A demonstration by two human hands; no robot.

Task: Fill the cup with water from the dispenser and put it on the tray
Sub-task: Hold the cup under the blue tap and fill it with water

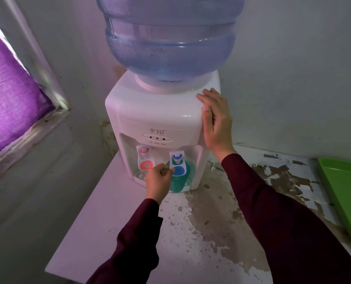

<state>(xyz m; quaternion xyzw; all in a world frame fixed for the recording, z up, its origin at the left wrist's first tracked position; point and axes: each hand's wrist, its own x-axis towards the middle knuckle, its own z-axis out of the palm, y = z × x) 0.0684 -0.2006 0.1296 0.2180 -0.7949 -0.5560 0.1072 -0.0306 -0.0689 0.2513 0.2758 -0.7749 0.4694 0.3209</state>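
A white tabletop water dispenser (158,117) carries a large blue bottle (170,37). It has a red tap (145,159) on the left and a blue tap (177,163) on the right. A translucent green cup (178,183) stands under the blue tap, partly hidden behind it. My left hand (158,179) is closed on the cup's left side, by its handle. My right hand (215,121) lies flat and open against the dispenser's top right corner. The green tray (347,193) lies at the right edge of the table.
The white table (201,232) has peeling, stained paint to the right of the dispenser. Grey walls close in behind and to the left. A window with a purple curtain (8,93) is at far left. The table's front edge runs near the bottom of view.
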